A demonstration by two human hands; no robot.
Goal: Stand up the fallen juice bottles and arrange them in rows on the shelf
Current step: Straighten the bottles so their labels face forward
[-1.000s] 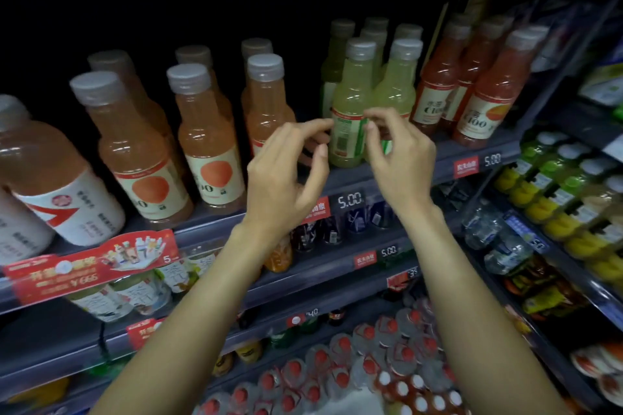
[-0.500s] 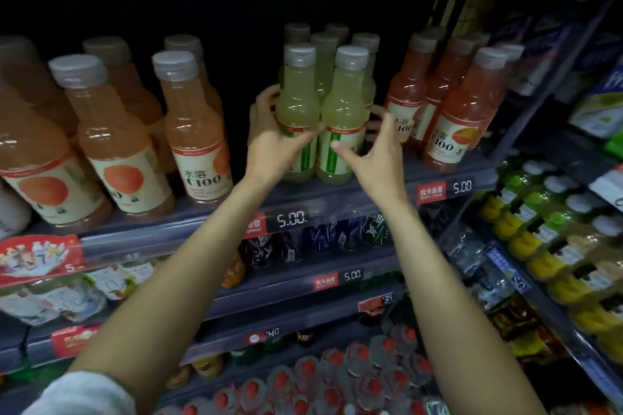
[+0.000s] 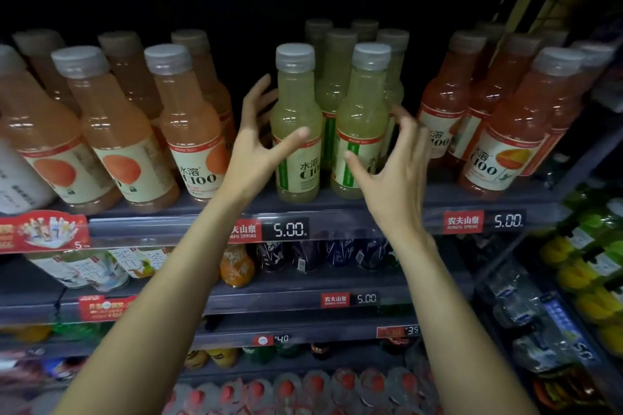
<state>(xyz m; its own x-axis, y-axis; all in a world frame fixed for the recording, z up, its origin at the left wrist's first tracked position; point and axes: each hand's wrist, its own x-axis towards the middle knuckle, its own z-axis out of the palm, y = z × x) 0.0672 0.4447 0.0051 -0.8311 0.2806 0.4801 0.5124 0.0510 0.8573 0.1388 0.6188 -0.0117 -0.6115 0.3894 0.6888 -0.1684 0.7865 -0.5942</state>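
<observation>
While the dark store shelf (image 3: 337, 205) carries upright rows, I see my left hand (image 3: 251, 158) and right hand (image 3: 396, 175) spread wide, gripping nothing, flanking the two front green juice bottles (image 3: 296, 125) above a 5.00 price tag (image 3: 290, 229).

Pale yellow-green juice bottles (image 3: 296, 125), grey caps (image 3: 294, 56), green-striped cream labels (image 3: 300, 168)
</observation>
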